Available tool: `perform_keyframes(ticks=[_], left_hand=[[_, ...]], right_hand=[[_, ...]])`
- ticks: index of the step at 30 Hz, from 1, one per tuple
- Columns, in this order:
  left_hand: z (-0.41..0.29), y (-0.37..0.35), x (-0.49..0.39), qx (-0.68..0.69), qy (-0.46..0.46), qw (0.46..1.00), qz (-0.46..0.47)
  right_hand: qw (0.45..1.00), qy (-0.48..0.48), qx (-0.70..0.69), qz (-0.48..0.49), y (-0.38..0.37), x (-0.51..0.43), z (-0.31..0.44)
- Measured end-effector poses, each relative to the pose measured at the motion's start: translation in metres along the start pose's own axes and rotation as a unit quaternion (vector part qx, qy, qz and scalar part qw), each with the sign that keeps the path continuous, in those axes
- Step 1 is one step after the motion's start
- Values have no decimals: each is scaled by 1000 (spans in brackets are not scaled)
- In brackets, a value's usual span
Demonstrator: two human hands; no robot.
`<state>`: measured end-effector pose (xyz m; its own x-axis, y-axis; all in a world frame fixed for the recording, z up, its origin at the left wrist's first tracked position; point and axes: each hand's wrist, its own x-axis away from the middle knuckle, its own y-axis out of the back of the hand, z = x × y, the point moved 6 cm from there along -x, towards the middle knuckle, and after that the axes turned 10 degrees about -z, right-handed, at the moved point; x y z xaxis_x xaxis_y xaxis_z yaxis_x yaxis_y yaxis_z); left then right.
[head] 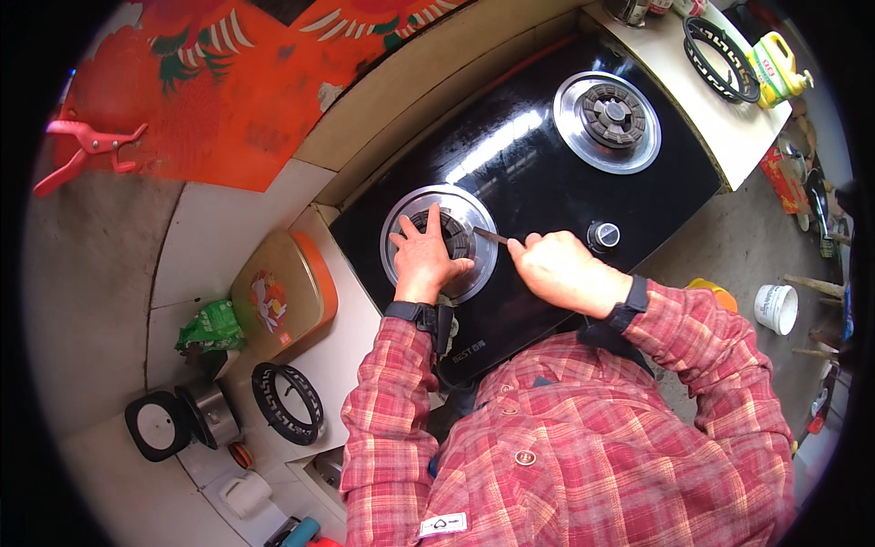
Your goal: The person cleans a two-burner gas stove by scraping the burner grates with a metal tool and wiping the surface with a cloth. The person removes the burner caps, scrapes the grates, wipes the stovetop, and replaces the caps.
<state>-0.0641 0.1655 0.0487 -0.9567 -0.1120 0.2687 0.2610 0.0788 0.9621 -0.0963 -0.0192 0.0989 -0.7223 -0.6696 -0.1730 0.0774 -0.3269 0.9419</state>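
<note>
A black glass gas cooktop (526, 178) lies before me. My left hand (424, 256) rests with spread fingers on the left burner (456, 236), partly covering its dark burner cap. A round metal drip plate (484, 273) surrounds that burner. In my right hand (564, 270) is a thin, flat metal tool (491, 235), perhaps a knife or scraper; my fist hides its handle. The tool's tip reaches the inner part of the metal plate, right of the burner cap. Close to my right wrist stands the control knob (606, 236). The right burner (614, 115) is uncovered, without a pan support.
One black pan support (287, 403) lies on the left counter near a gift tin (284, 294) and a green bag (212, 327). Another pan support (721, 60) is on the right counter beside a yellow detergent bottle (776, 72). A white bucket (776, 309) stands on the floor.
</note>
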Motion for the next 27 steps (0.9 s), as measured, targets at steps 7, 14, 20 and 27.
perform_keyframes(ticks=[7, 14, 20, 27], left_hand=[[2, 1, 1, 15, 7, 1000, 13], [2, 2, 2, 2, -15, 1000, -5], [3, 1, 2, 24, 1, 1000, 15], [3, 1, 2, 9, -12, 1000, -14]], right_hand=[[996, 36, 82, 29, -12, -14, 30], [998, 6, 61, -11, -9, -23, 38], [998, 11, 63, 27, -9, -22, 39], [997, 20, 69, 6, -11, -21, 41]])
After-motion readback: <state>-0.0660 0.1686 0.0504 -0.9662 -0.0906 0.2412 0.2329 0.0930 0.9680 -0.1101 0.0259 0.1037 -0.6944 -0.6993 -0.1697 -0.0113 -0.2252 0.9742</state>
